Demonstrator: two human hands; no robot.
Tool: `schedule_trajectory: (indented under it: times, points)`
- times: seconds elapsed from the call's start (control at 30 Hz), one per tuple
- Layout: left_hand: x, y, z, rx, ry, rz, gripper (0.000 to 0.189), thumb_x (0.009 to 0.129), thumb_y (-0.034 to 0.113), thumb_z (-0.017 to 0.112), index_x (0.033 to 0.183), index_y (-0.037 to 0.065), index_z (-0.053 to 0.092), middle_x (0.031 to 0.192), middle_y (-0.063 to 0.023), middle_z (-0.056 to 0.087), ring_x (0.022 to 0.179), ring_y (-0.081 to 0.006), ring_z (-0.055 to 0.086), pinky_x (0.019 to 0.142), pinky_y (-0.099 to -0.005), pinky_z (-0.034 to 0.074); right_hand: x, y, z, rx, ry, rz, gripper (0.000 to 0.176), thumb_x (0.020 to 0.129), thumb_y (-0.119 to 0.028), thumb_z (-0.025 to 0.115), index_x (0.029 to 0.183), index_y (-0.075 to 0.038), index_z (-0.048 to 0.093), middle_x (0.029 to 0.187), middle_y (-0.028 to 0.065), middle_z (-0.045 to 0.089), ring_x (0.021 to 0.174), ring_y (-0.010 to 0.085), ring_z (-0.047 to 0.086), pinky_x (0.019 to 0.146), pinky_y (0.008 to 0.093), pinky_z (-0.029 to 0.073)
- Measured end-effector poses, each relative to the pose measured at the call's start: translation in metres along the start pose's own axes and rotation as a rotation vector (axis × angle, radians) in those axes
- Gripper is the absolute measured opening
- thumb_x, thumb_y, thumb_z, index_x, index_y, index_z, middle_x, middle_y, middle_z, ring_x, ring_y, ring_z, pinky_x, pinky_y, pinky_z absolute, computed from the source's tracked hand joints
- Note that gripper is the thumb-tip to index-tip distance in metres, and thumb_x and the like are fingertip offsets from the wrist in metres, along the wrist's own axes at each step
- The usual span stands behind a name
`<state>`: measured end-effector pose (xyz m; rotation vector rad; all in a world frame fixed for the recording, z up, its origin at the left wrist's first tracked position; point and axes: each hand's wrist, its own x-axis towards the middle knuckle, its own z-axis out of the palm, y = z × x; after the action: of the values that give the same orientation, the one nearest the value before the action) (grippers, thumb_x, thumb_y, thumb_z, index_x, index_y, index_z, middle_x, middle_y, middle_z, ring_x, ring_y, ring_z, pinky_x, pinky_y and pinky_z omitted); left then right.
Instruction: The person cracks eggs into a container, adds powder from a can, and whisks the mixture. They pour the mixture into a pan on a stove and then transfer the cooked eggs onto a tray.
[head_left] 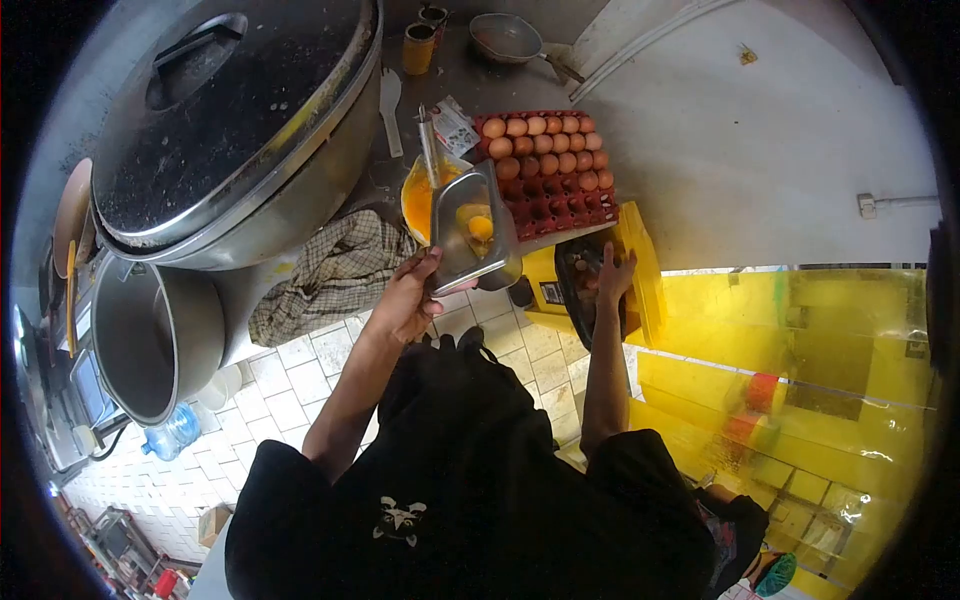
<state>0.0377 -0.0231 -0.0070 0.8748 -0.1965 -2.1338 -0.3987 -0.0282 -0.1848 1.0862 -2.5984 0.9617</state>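
Note:
My left hand (408,292) grips the near edge of a rectangular metal pan (462,262) holding a cracked raw egg (480,228) with a whole yolk. Just behind the pan, and partly hidden by it, is a bowl of beaten egg (416,205) with a metal-handled utensil (430,150) standing in it. My right hand (613,277) is over a yellow bin (640,250) with a black liner, its fingers apart and nothing visible in them. Pale bits that look like eggshells (590,280) lie in the liner. Beyond sits a red egg tray (555,205) with several brown eggs (545,143).
A huge lidded pot (240,130) stands at the left, with an empty deep pot (150,340) below it. A checked cloth (335,270) lies at the counter edge. A white spatula (390,110), a packet (455,125) and a sieve-like pan (505,38) lie further back.

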Motion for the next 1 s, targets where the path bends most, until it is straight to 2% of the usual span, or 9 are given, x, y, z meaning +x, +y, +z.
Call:
schedule_trajectory:
  times: [0.13,0.3,0.37,0.53,0.6,0.67,0.77,0.87,1.0]
  points:
    - [0.01,0.003,-0.036,-0.309,-0.061,-0.15,0.028,0.102,0.016,0.045,0.123,-0.001,0.047,0.112,-0.0162,0.063,0.093,-0.022,0.071,0.042,-0.0151,0.054,0.057,-0.103,-0.002,0.362,-0.408,-0.3,0.056,0.086,-0.026,0.071,0.132,-0.002,0.048,0.124,0.0226,0.056,0.109,0.0354,0.058,0.091,0.0411,0.05]
    - [0.027,-0.014,-0.074,-0.821,-0.325,-0.306,0.032,0.104,0.013,0.035,0.129,-0.006,0.043,0.124,-0.03,0.055,0.097,-0.0185,0.069,0.047,-0.0154,0.058,0.089,-0.146,0.047,-0.272,-0.397,-0.523,0.073,0.078,-0.024,0.077,0.137,-0.005,0.039,0.112,0.0225,0.061,0.11,0.0414,0.057,0.09,0.0485,0.05]
    - [0.026,-0.016,-0.074,-0.996,-0.4,-0.411,0.034,0.105,0.012,0.033,0.129,-0.01,0.041,0.127,-0.039,0.048,0.096,-0.0179,0.07,0.048,-0.0158,0.059,0.097,-0.146,0.054,-0.279,-0.444,-0.512,0.067,0.082,-0.021,0.073,0.135,0.002,0.038,0.131,0.0212,0.047,0.112,0.0404,0.056,0.094,0.0467,0.05]
    - [0.021,-0.023,-0.067,-0.862,-0.457,-0.296,0.034,0.102,0.012,0.041,0.126,-0.011,0.043,0.11,-0.026,0.061,0.088,-0.0196,0.072,0.044,-0.0174,0.057,0.09,-0.148,0.036,-0.029,-0.37,-0.55,0.052,0.086,-0.023,0.067,0.125,0.006,0.046,0.124,0.0212,0.052,0.104,0.0372,0.059,0.09,0.0442,0.052]
    - [0.019,-0.023,-0.062,-0.69,-0.364,-0.17,0.028,0.102,0.017,0.043,0.118,-0.006,0.048,0.1,-0.0183,0.065,0.082,-0.0198,0.072,0.038,-0.0162,0.053,0.092,-0.147,0.035,0.628,-0.485,-0.282,0.044,0.087,-0.026,0.065,0.118,0.002,0.051,0.11,0.0171,0.059,0.096,0.0317,0.061,0.079,0.039,0.054]
    - [-0.005,-0.007,-0.03,-0.402,-0.095,-0.102,0.027,0.102,0.021,0.047,0.116,-0.001,0.05,0.098,-0.0121,0.067,0.08,-0.0199,0.073,0.037,-0.0159,0.051,0.073,-0.158,0.005,1.617,-0.757,0.52,0.037,0.088,-0.03,0.063,0.112,-0.003,0.055,0.1,0.0123,0.062,0.086,0.0254,0.061,0.067,0.0326,0.054]
    - [-0.003,-0.001,-0.011,0.021,-0.119,0.009,0.035,0.101,0.028,0.05,0.126,0.003,0.049,0.107,-0.0081,0.064,0.085,-0.0185,0.07,0.045,-0.0206,0.056,0.017,-0.216,-0.076,1.864,-0.955,0.643,0.025,0.091,-0.031,0.06,0.106,-0.011,0.056,0.096,0.0058,0.061,0.076,0.0171,0.057,0.055,0.0232,0.045]
    - [-0.002,-0.014,0.006,0.316,0.02,0.104,0.039,0.101,0.032,0.05,0.13,0.005,0.046,0.109,-0.0075,0.062,0.091,-0.0145,0.065,0.052,-0.0262,0.06,-0.032,-0.259,-0.119,1.425,-0.739,0.538,0.019,0.096,-0.03,0.055,0.101,-0.012,0.054,0.094,0.0033,0.059,0.069,0.0124,0.052,0.051,0.022,0.039]
    - [0.0,-0.025,0.018,0.419,0.022,0.219,0.055,0.1,0.039,0.049,0.141,0.003,0.037,0.125,-0.0145,0.055,0.095,-0.0177,0.065,0.05,-0.0278,0.061,-0.072,-0.275,-0.133,0.989,-0.552,-0.223,0.009,0.096,-0.016,0.058,0.095,-0.007,0.056,0.079,-0.0029,0.048,0.068,0.0033,0.04,0.06,0.0201,0.033]
